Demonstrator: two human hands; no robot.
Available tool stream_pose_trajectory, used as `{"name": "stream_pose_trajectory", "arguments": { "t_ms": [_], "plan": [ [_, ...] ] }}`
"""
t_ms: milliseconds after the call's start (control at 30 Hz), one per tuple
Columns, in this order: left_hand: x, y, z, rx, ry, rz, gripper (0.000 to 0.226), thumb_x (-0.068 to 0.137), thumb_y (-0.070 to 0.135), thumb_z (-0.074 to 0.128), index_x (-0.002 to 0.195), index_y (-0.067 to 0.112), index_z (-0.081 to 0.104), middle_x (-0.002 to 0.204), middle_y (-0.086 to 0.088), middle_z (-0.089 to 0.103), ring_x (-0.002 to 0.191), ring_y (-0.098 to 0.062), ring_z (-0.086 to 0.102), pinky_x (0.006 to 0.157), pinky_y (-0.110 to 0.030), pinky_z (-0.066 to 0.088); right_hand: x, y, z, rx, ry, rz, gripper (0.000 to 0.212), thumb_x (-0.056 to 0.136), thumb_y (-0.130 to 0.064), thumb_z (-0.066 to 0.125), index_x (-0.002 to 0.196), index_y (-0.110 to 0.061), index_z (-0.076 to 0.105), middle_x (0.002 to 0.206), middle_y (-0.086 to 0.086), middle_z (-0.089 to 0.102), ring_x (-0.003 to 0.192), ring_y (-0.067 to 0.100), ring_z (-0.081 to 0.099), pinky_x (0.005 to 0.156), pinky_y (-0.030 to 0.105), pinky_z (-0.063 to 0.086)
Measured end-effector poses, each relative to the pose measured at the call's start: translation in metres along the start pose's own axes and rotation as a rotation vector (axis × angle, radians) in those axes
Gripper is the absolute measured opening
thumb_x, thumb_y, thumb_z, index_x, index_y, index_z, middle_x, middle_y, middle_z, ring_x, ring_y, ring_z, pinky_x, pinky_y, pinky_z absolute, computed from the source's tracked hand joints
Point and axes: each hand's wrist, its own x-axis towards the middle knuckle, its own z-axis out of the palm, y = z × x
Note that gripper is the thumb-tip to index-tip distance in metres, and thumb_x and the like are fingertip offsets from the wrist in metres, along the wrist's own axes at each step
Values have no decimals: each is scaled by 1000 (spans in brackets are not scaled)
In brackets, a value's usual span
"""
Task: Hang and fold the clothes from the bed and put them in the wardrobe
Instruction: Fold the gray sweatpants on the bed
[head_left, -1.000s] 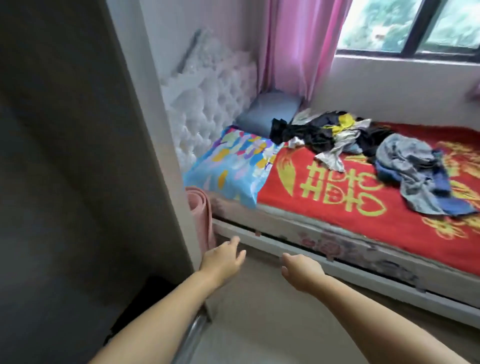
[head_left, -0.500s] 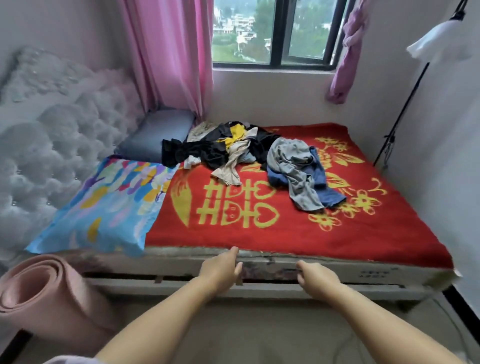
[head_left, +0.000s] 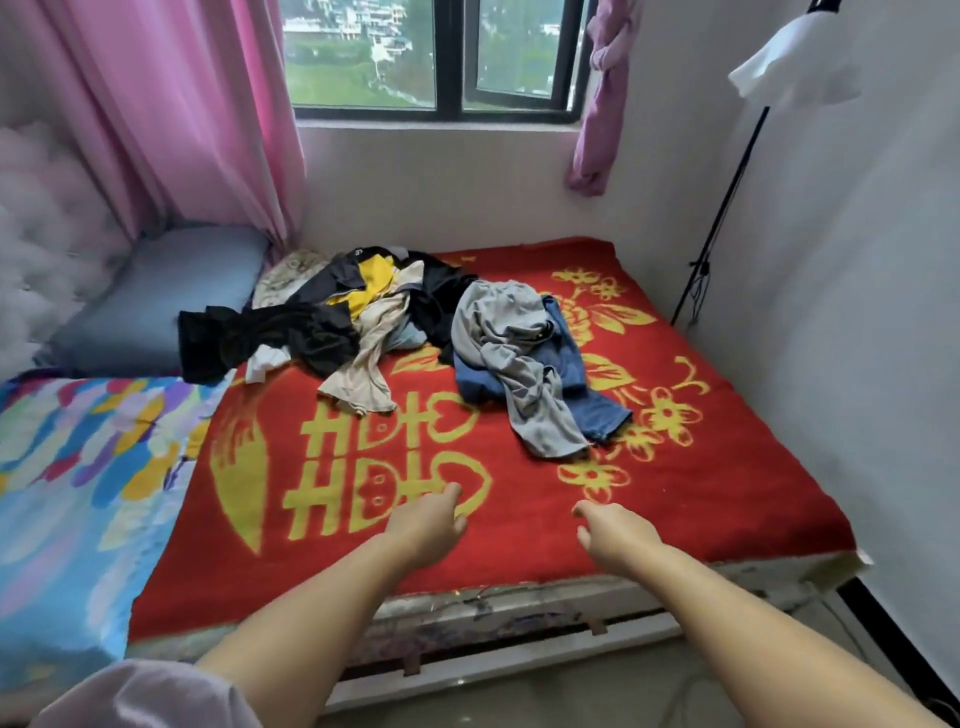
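Both hands hover empty, fingers loose, low centre of frame over the red-and-gold bed blanket (head_left: 727, 499). Crumpled grey garment on blue jeans (head_left: 524, 364) lies above-centre; my right hand (head_left: 615, 535) is nearer than my left hand (head_left: 428, 522).

Red blanket (head_left: 701, 483) — big yellow double-happiness character 囍 woven in, facing the near edge. Dark jacket (head_left: 358, 270) — small white mark, unreadable.
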Motion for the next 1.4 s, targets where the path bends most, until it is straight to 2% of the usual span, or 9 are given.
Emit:
{"name": "stream_pose_trajectory", "arguments": {
  "t_ms": [167, 400, 500, 667, 767, 900, 1067, 1233, 1400],
  "plan": [
    [96, 4, -41, 83, -35, 27, 41, 100, 39, 33, 134, 16, 36, 111, -9, 62, 92, -30, 60, 65, -35, 42, 69, 32, -41, 35, 34, 111, 32, 97, -29, 39, 124, -20, 52, 120, 8, 62, 106, 29, 60, 74, 34, 44],
    [190, 23, -36, 124, -56, 74, 43, 99, 40, 33, 135, 18, 36, 102, -6, 64, 86, -29, 62, 69, -38, 51, 149, 79, -44, 69, -73, 192, 34, 95, -26, 41, 125, -19, 55, 124, 6, 62, 110, 26, 59, 79, 33, 46],
    [236, 19, -35, 90, -85, 39, 43, 98, 40, 34, 135, 18, 36, 103, -4, 62, 86, -26, 61, 64, -35, 48, 201, 91, -55, 66, -107, 154, 37, 94, -23, 39, 128, -20, 53, 126, 7, 61, 111, 26, 59, 82, 33, 47],
    [323, 22, -35, -2, -91, -93, 41, 99, 39, 35, 133, 16, 39, 118, -6, 62, 100, -27, 61, 69, -34, 45, 309, 117, -73, 41, -159, 11, 24, 96, -24, 37, 112, -18, 53, 101, 3, 63, 88, 24, 61, 59, 30, 41],
    [374, 32, -26, -45, -103, -124, 38, 99, 37, 36, 129, 15, 41, 119, -10, 61, 103, -31, 60, 76, -37, 48, 382, 127, -80, 6, -192, -52, 34, 95, -24, 36, 124, -19, 53, 115, 6, 63, 99, 27, 61, 71, 33, 45],
    [433, 32, -2, -93, -106, -166, 35, 99, 34, 37, 128, 15, 41, 116, -10, 61, 101, -32, 59, 64, -35, 39, 471, 121, -69, -39, -215, -143, 35, 96, -23, 36, 126, -18, 53, 121, 7, 61, 102, 27, 59, 66, 33, 44],
    [532, 2, 27, -281, 33, -255, 36, 97, 32, 42, 129, 15, 42, 117, -9, 53, 111, -29, 53, 86, -41, 46, 574, 101, -28, 16, -112, -174, 38, 97, -20, 39, 135, -16, 43, 130, 9, 50, 113, 29, 51, 76, 34, 43],
    [629, -14, 60, -869, 63, -470, 46, 99, 36, 44, 138, 15, 38, 128, -9, 52, 119, -28, 50, 99, -40, 44, 658, 89, 12, 180, -15, -154, 65, 94, -35, 55, 147, -15, 25, 151, 9, 29, 139, 29, 27, 110, 43, 30],
    [629, -6, 86, -1219, 162, -560, 55, 97, 35, 49, 145, 15, 31, 141, -10, 46, 122, -22, 49, 105, -44, 41, 658, 81, 31, 349, -58, -92, 24, 98, -21, 42, 115, -10, 55, 114, 15, 63, 107, 34, 57, 89, 44, 46]
  ]
}}
